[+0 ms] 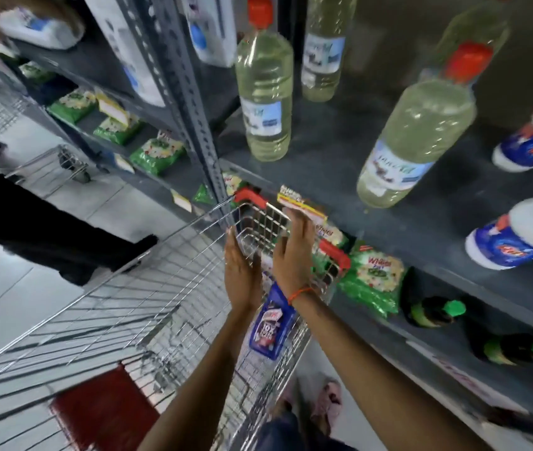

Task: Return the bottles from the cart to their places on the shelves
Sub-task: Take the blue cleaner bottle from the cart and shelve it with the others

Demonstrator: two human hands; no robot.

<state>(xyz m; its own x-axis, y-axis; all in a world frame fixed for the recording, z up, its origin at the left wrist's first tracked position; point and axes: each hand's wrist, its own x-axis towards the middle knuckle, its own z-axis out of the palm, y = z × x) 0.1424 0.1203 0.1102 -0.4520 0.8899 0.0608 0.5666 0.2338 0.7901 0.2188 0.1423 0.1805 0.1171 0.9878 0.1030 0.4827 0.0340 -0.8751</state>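
Both my hands reach down into the wire cart (148, 288). My left hand (240, 271) and my right hand (293, 252) face each other with fingers apart, above a blue bottle (270, 323) lying in the cart. Whether they touch it, I cannot tell. On the grey shelf (340, 157) stand clear bottles of pale yellow liquid with red caps (265, 102) (418, 135) and white and blue bottles (525, 148) at the right.
Green packets (372, 284) and dark bottles with green caps (434, 312) lie on the lower shelf. A person in black clothing (47, 232) stands at the left beside another cart (60, 167). My feet (323, 402) are between cart and shelf.
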